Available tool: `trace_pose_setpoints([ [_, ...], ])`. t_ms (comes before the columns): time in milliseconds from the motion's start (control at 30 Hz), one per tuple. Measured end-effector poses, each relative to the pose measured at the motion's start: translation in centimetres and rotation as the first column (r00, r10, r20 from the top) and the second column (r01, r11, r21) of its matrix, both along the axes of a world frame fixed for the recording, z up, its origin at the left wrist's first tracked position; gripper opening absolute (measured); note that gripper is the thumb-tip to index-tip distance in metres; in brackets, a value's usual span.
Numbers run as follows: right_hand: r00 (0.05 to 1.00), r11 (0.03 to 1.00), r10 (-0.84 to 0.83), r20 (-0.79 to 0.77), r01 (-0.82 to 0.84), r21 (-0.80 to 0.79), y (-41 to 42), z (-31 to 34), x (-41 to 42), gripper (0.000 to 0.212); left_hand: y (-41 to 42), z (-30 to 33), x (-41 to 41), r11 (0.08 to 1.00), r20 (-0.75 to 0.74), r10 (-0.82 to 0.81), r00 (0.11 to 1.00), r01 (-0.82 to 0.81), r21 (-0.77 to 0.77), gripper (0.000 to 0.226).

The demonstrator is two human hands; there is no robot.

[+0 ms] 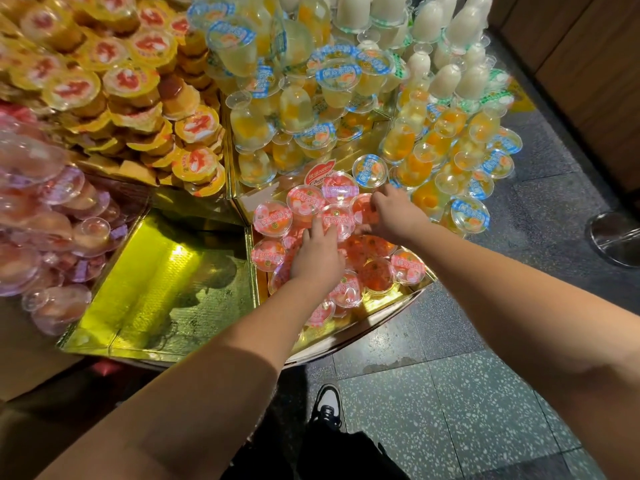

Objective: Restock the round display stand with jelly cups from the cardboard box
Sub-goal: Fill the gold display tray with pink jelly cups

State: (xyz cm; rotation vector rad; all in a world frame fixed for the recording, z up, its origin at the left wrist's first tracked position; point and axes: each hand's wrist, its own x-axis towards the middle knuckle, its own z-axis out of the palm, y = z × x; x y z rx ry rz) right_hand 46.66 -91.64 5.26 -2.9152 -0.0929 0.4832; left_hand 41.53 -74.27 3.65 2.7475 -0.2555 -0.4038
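Hands rest among pink-lidded jelly cups (273,220) — left hand (317,256) flat, right hand (393,211) grip unclear — beside a "Nestlé" tag (319,173).

Person, head view: bare forearms (214,375), no sleeves; black trousers (332,455); black-and-white sneaker (327,405) with black laces.

The gold-lined display stand (166,282) is divided into compartments. Pink jelly cups (273,220) lie in one compartment. The adjacent compartment shows bare gold lining.
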Motion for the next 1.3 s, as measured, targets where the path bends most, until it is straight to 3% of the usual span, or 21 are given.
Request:
trace_pose_setpoints([
  [167,0.997,0.998,0.062,-0.037,-0.063,-0.018,-0.8,1.8,-1.0,0.069,1.0,1.4,-0.1,0.999,-0.035,-0.027,0.999,0.027,-0.018,0.051],
  [300,0.998,0.999,0.035,0.047,-0.035,-0.007,-0.3,4.4,-2.0,0.051,3.4,3.6,-0.6,0.986,-0.063,-0.028,0.998,0.017,-0.164,0.046],
  [400,0.991,0.996,0.046,0.127,-0.054,0.065,1.9,6.7,-2.7,0.041,7.0,5.7,-1.9,0.947,-0.074,0.104,0.992,-0.121,-0.297,0.042],
  [500,0.977,0.973,0.093,0.194,-0.131,0.191,7.1,9.3,-3.2,0.034,13.2,8.0,-4.4,0.852,-0.069,0.315,0.947,-0.314,-0.419,0.034],
  [700,0.899,0.835,0.402,0.174,-0.438,0.332,25.6,11.7,-6.2,0.032,30.7,9.6,-11.9,0.671,-0.037,0.645,0.763,-0.589,-0.451,0.026],
  [767,0.848,0.765,0.511,0.138,-0.522,0.377,32.1,11.0,-8.4,0.030,36.1,8.9,-15.4,0.569,-0.058,0.750,0.659,-0.687,-0.452,0.019],
  [800,0.795,0.710,0.596,0.113,-0.587,0.389,37.8,10.3,-10.3,0.029,40.6,8.6,-18.8,0.457,-0.098,0.829,0.550,-0.769,-0.447,0.017],
  [933,0.680,0.624,0.733,0.018,-0.684,0.379,45.9,7.5,-14.8,0.026,47.0,6.5,-25.2,0.319,-0.196,0.893,0.404,-0.877,-0.358,0.017],
  [1000,0.619,0.592,0.784,-0.050,-0.722,0.359,50.9,5.9,-17.2,0.027,50.8,5.2,-29.1,0.307,-0.163,0.912,0.376,-0.890,-0.337,0.023],
  [1100,0.555,0.563,0.821,-0.132,-0.753,0.340,58.1,3.7,-20.0,0.026,56.4,3.3,-33.9,0.206,-0.217,0.938,0.270,-0.939,-0.276,0.015],
  [1200,0.516,0.563,0.827,-0.225,-0.756,0.334,64.8,1.8,-22.3,0.023,62.6,1.2,-36.8,0.163,-0.270,0.933,0.236,-0.950,-0.265,0.022],
  [1300,0.545,0.621,0.783,-0.300,-0.713,0.325,71.5,-0.8,-24.2,0.021,68.3,-0.9,-39.1,0.090,-0.330,0.929,0.168,-0.967,-0.239,0.025],
])
